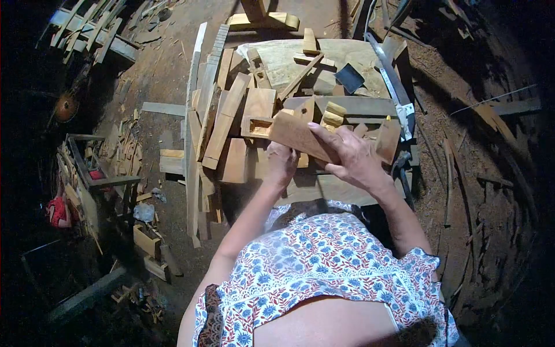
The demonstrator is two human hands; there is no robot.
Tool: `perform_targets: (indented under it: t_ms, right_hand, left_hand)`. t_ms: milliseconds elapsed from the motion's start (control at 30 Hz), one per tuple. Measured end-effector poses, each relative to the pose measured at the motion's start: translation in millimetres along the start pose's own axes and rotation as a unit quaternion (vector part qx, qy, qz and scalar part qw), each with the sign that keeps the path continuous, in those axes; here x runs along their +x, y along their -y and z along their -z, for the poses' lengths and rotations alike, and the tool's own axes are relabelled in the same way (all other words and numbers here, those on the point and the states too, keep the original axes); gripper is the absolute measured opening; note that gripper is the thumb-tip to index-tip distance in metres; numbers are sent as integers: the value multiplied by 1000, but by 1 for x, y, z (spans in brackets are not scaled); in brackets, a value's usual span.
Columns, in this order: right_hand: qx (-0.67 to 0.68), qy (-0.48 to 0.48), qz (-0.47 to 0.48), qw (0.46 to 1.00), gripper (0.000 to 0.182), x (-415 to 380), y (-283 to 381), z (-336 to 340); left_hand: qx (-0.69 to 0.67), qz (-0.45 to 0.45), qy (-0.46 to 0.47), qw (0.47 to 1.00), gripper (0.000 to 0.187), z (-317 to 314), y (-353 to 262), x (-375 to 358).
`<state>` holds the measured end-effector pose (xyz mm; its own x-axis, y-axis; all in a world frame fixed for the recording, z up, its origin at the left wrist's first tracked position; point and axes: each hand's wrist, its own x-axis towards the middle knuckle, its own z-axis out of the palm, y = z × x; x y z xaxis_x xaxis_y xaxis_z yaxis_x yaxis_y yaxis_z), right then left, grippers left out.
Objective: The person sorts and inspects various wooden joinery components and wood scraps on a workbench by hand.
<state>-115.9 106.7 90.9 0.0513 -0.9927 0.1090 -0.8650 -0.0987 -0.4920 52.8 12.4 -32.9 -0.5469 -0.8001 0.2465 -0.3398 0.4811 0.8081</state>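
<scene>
A flat brown wooden block lies slantwise between my two hands over the cluttered workbench. My right hand is closed on its right end, with the thumb below and the fingers along the top edge. My left hand is closed beneath the block's left part, its fingertips hidden under the wood. Just left of the block shows a piece with a rectangular mortise cut in it. Beyond my hands are a pale piece with a round hole and a notched yellowish offcut.
Long wooden strips line the bench's left side. A dark square plate rests on the pale board at the back. A long metal-edged tool lies along the right edge. Offcuts and a wooden frame stand on the ground at left.
</scene>
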Motion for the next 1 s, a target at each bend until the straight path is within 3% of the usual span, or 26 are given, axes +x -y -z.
perform_targets:
  t_ms: [67,133,167,233,300,400,433,533,600,733,767,867,1000]
  right_hand:
    - [57,-17,-25,998,91,-2,-3,0]
    - [150,-63,-98,982,91,-3,-3,7]
    - [140,-92,-116,979,91,-4,-7,10]
    - [129,-120,-136,975,91,-12,-16,15]
    - [129,-153,-201,959,78,-20,-27,16]
    - [234,-171,-273,917,76,-29,-29,16]
    - [141,-218,-195,946,75,-33,-32,12]
    - [192,-206,-235,930,76,-44,-32,9]
    - [197,-205,-234,930,76,-48,-31,8]
    - [203,-192,-267,922,73,-53,-28,6]
    - [203,-192,-269,921,73,-54,-27,5]
    - [177,-213,-238,931,73,-57,-26,3]
    - [215,-233,-264,911,79,-58,-11,7]
  left_hand:
    - [14,2,-51,999,27,3,-9,4]
    - [-44,68,-76,994,27,5,-10,7]
    - [-99,61,-109,987,30,8,-13,8]
    - [-121,141,-125,975,26,16,-11,0]
    - [-165,216,-136,953,27,19,5,-12]
    - [-199,171,-162,951,22,21,10,-20]
    - [-199,172,-162,951,22,22,5,-20]
    - [-166,113,-151,968,21,21,-7,-20]
    - [-44,57,-126,989,25,17,-5,-17]
    - [-100,-11,-134,986,28,7,-22,-6]
    - [-124,71,-102,985,27,9,-32,-9]
    - [-107,54,-47,992,27,8,-29,-10]
    - [21,-77,-36,996,42,-2,-38,3]
